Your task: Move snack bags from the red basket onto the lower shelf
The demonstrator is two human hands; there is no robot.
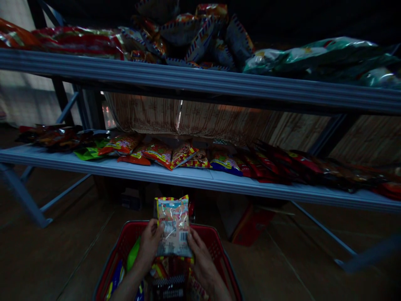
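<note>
A snack bag (pixel 173 228) with a pale printed back and a barcode is held upright between my two hands. My left hand (pixel 149 241) grips its left edge, and my right hand (pixel 200 251) grips its right edge. Below the bag is a red basket (pixel 211 234) holding several packets, among them a green one (pixel 133 253), a blue and yellow one (pixel 116 279) and a black one (pixel 169 288). The bag's front is hidden from view.
Ahead stands a metal rack; its lower shelf (pixel 188 177) bears several colourful snack bags (pixel 158 152), and its upper shelf (pixel 200 80) bears larger bags (pixel 316 56). A red box (pixel 250 225) sits on the floor underneath. Slanted rack legs (pixel 26 200) flank the basket.
</note>
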